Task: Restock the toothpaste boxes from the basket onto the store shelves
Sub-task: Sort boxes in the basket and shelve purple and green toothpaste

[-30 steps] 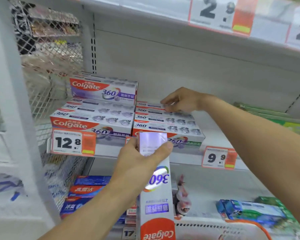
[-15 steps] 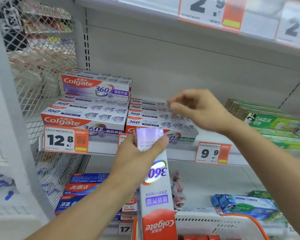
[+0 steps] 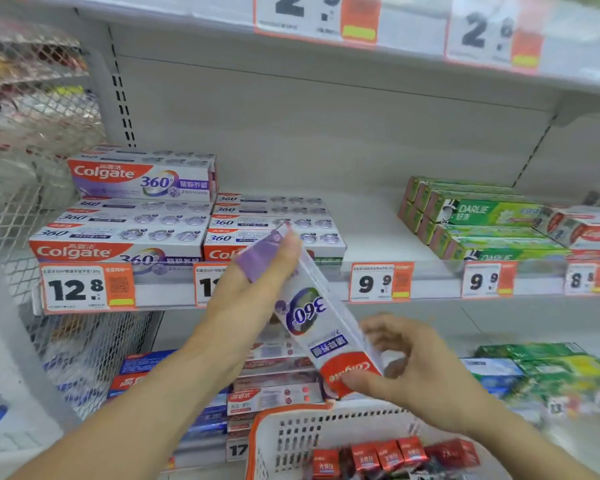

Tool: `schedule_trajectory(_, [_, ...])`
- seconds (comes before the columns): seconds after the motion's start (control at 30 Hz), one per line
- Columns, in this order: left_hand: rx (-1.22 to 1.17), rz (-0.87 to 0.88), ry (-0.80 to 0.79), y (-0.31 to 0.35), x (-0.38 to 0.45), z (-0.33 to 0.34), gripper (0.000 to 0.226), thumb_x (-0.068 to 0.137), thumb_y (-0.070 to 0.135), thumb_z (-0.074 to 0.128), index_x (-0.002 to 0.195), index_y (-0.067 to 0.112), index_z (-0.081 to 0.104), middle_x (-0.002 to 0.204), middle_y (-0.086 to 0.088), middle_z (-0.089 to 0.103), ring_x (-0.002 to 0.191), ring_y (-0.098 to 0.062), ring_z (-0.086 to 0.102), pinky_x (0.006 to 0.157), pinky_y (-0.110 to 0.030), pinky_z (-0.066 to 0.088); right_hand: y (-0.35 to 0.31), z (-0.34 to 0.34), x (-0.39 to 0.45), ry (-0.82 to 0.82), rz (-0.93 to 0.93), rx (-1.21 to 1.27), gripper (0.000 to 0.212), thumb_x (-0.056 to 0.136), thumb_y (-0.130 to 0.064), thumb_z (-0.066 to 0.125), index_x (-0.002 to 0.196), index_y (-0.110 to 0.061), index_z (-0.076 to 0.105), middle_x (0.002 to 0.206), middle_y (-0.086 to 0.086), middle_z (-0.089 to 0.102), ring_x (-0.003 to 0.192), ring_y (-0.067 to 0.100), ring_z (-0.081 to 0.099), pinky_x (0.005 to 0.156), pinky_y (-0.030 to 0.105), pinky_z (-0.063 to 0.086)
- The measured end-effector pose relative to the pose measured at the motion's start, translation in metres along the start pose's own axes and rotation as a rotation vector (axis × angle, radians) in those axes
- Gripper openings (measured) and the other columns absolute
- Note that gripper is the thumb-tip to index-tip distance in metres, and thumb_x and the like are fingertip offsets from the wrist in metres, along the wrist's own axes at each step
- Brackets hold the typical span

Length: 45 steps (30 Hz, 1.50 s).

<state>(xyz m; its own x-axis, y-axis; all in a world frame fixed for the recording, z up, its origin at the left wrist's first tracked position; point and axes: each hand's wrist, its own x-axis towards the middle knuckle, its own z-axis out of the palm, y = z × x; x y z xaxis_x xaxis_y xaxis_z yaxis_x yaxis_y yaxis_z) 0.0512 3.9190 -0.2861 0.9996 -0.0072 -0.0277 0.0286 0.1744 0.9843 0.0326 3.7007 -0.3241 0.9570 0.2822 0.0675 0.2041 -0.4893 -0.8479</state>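
Basket (image 3: 278, 441) sits below both grips, red packs inside. Right hand (image 3: 420, 372) pinches, probably, the red end of the tilted Colgate box (image 3: 312, 317); blurred. Left hand (image 3: 257, 285) holds its purple end. Beyond it, stacked Colgate boxes (image 3: 125, 233) on the shelf (image 3: 371, 233).

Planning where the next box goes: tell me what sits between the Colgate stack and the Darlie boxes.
Head view: bare white shelf between the Colgate stack and the Darlie boxes.
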Motion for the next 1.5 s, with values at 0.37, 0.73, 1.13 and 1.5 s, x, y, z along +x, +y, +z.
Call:
schedule_trajectory(0.37, [0.145,-0.339,-0.635,-0.019,-0.006,-0.007,0.027,0.080,0.025,0.075,0.097,0.005,0.071,0.079,-0.010,0.071,0.066,-0.019,0.066,0.061,-0.027,0.059,0.003,-0.056,0.015,0.628,-0.221,-0.346,0.065,0.071,0.007,0.080,0.127,-0.020,0.058,0.122,-0.004,0.058,0.100,-0.002,0.060,0.066,0.014,0.054])
schedule_trajectory(0.73, [0.369,-0.020,-0.420,-0.020,-0.007,-0.002,0.063,0.062,0.041,0.093,0.116,0.026,0.066,0.110,0.002,0.075,0.099,-0.015,0.072,0.092,-0.035,0.058,-0.018,-0.051,0.007,0.318,0.027,0.702,0.056,0.082,-0.041,0.072,0.129,-0.014,0.060,0.110,0.017,0.070,0.087,0.029,0.070,0.066,0.043,0.061])
schedule_trajectory(1.13, [0.639,0.592,0.307,0.025,0.008,-0.085,0.067,0.076,0.029,0.079,0.137,0.039,0.051,0.122,0.027,0.060,0.110,0.000,0.062,0.094,-0.024,0.050,-0.078,-0.024,0.067,0.129,-0.307,-0.145,0.053,0.069,-0.026,0.089,0.117,-0.024,0.066,0.103,-0.011,0.075,0.090,0.006,0.073,0.082,0.032,0.060])
schedule_trajectory(1.5, [1.116,0.493,0.688,-0.004,0.045,-0.152,0.050,0.091,0.041,0.057,0.126,0.005,0.058,0.130,-0.019,0.053,0.124,-0.038,0.045,0.105,-0.048,0.032,-0.163,0.073,0.210,0.155,-0.482,-0.302,0.062,0.081,-0.037,0.081,0.133,-0.016,0.057,0.102,-0.007,0.065,0.090,0.011,0.063,0.085,0.022,0.049])
